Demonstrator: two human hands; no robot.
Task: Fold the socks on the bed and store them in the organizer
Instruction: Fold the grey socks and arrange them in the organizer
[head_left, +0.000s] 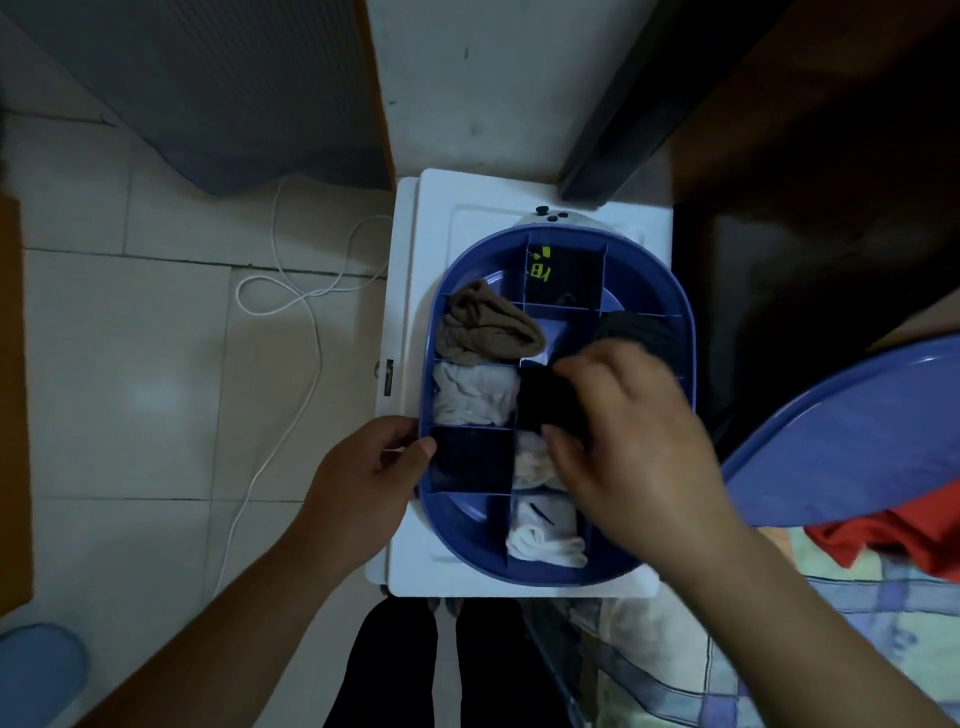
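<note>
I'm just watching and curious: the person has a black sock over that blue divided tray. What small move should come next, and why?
Probably press the black sock down into the middle compartment and let go. The right hand pinches it right over that cell, with its fingers curled round it, while the left hand steadies the organizer by its rim. The neighbouring cells already hold folded socks.

Both forearms are bare, with no sleeves, watch or rings showing on the left hand or right hand. At bottom centre, dark trousers cover both legs.
</note>
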